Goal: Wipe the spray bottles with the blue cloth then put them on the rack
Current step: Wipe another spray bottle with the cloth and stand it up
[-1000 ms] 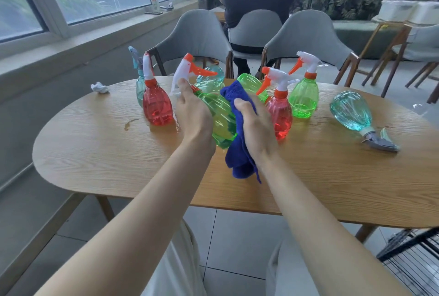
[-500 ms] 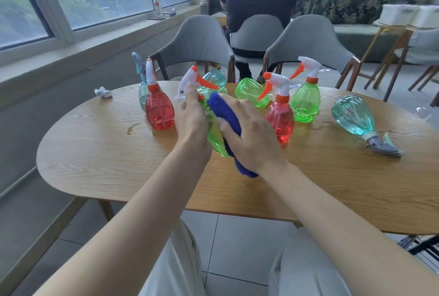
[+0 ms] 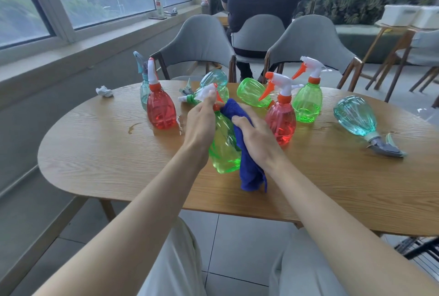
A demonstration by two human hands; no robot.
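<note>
Over wooden table, gripping tilted green spray bottle by its trigger head with left hand for steadiness; pressing blue cloth, bunched in right hand, against its 3 o'clock side. Wire rack at 5 o'clock.

Held green bottle: above the table, we see its spray head only as a blur behind the left hand; the blue cloth under the right hand covers its right side.
Rack: past the table's near right corner, we make out only dark bars, cut by the frame edge.
Teal bottle: at the table's far left, half hidden behind a red bottle.
</note>
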